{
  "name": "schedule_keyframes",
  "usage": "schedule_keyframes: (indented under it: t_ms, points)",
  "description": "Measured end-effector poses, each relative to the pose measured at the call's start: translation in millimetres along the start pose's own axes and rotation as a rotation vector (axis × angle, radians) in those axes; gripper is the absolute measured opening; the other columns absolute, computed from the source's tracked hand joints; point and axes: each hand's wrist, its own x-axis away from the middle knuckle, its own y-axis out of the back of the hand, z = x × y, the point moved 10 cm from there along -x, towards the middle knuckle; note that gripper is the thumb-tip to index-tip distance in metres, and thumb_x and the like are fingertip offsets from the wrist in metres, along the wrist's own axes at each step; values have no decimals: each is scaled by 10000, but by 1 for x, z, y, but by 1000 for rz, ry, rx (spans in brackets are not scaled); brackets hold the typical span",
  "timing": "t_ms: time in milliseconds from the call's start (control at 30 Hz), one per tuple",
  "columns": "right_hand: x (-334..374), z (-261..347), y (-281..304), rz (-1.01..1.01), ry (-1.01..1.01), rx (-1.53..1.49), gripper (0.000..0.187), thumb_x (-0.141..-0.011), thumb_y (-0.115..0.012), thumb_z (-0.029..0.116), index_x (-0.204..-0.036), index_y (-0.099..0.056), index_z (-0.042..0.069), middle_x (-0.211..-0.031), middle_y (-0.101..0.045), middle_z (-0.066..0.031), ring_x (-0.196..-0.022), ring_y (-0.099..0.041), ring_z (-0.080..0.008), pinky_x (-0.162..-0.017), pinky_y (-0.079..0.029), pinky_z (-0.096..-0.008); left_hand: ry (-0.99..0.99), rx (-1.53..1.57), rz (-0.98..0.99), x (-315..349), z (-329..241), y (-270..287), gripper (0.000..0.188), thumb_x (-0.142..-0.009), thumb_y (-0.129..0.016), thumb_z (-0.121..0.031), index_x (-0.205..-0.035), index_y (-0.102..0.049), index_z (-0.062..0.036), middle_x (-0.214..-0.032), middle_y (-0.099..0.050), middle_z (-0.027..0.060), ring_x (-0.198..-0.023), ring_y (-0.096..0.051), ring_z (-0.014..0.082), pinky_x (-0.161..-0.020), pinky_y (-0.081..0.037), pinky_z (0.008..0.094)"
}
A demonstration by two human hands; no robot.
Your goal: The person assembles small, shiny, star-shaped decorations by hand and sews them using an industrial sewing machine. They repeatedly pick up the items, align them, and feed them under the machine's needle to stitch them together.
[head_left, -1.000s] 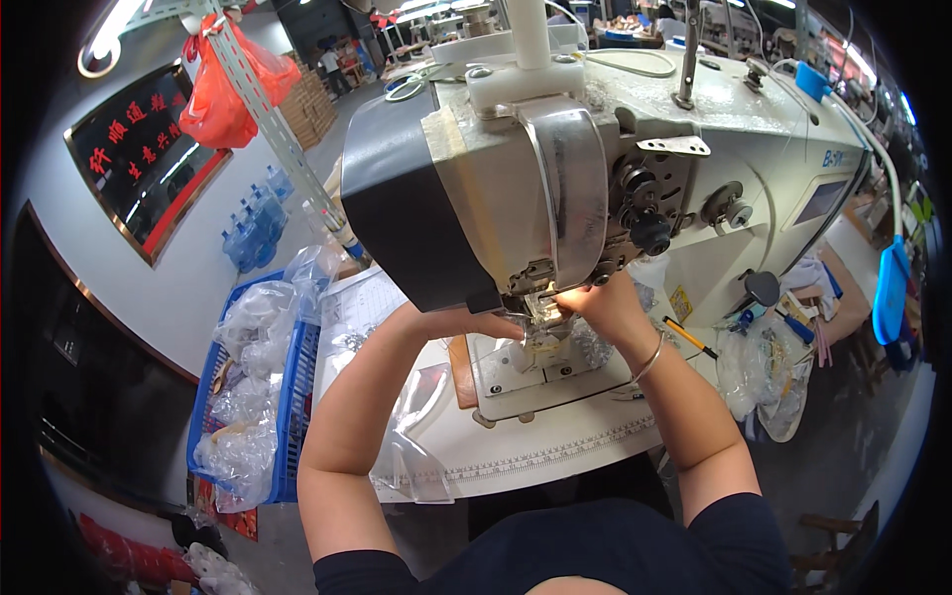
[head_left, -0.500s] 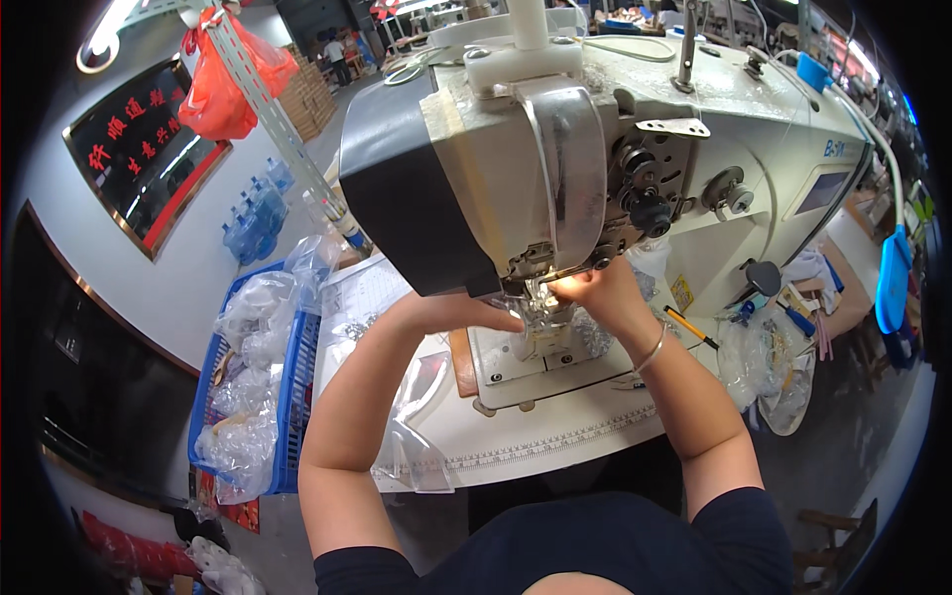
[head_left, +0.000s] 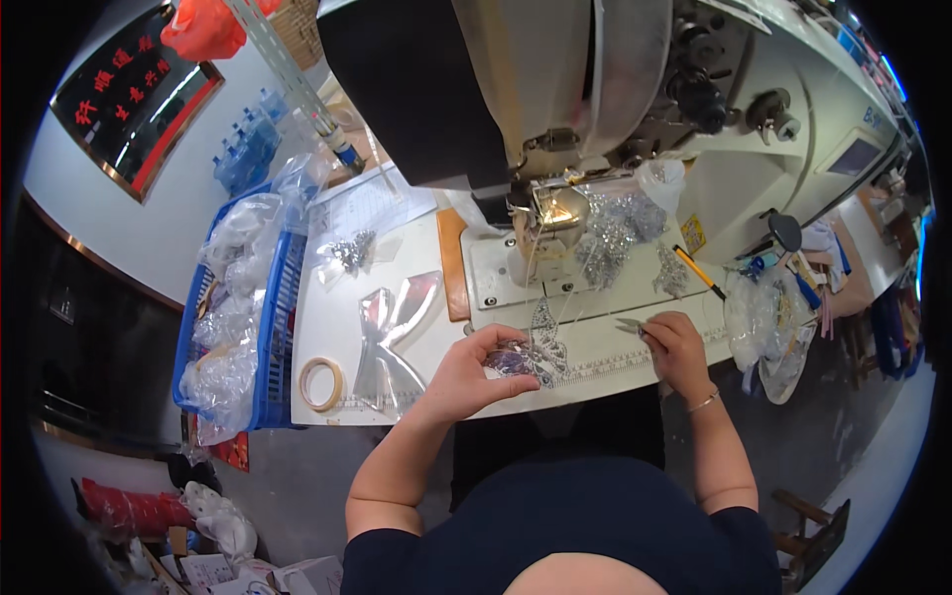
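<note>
My left hand (head_left: 461, 377), at the table's front edge, grips a clear plastic piece (head_left: 511, 359) between thumb and fingers. A glittering silver butterfly-shaped ornament (head_left: 548, 342) sits at its right side. To the right, my right hand (head_left: 679, 352) is closed on small thread snips (head_left: 629, 324), whose metal tips point left toward the ornament without touching it. Thin threads run down from the needle area of the sewing machine (head_left: 555, 213), beyond both hands. Flat clear plastic cutouts (head_left: 397, 342) lie left of my left hand.
Silver ornaments (head_left: 607, 253) are heaped beside the machine bed, and a yellow pen (head_left: 699, 272) lies right of them. A tape roll (head_left: 338, 389) rests at the table's front left. Past the left edge stands a blue basket (head_left: 282, 342) of plastic bags. A printed measuring scale runs along the front edge.
Both hands have come down from the needle area toward me, the left with the plastic piece and the right now with snips. The view has tilted lower and shows more tabletop.
</note>
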Motion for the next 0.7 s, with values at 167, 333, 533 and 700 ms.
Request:
schedule_keyframes:
  t_ms: [167,333,533,700]
  points:
    - [-16,16,19,-188,-136,-182,194,-790,-572,-3,-980,-590,34,-805,-552,-98,-735,-586,-267,-641,-463,-332,-102,-358,-166,13,-18,3,441,-665,-797,-151,-1026,-585,-11,-845,-639,64,-791,-592,104,-728,-478,250]
    - [-37,121,13,-75,48,-247,265,-723,-704,97,-978,-639,73,-794,-537,-63,-636,-564,-189,-550,-453,-287,-37,-259,-140,19,-4,2,458,-675,-778,-45,-1062,-539,17,-887,-622,48,-797,-571,85,-709,-470,229]
    - [-40,151,4,-137,251,-251,270,-642,-768,134,-888,-662,92,-758,-569,-45,-633,-568,-199,-522,-462,-284,-13,-185,-110,27,-2,-3,459,-681,-778,-43,-1062,-529,20,-887,-616,42,-798,-569,78,-696,-471,218]
    - [-44,139,2,-149,184,-470,254,-724,-737,158,-937,-629,71,-792,-578,-51,-631,-555,-158,-522,-448,-262,11,10,-102,35,2,-2,471,-683,-765,-18,-1084,-520,16,-918,-611,52,-810,-578,84,-708,-477,212]
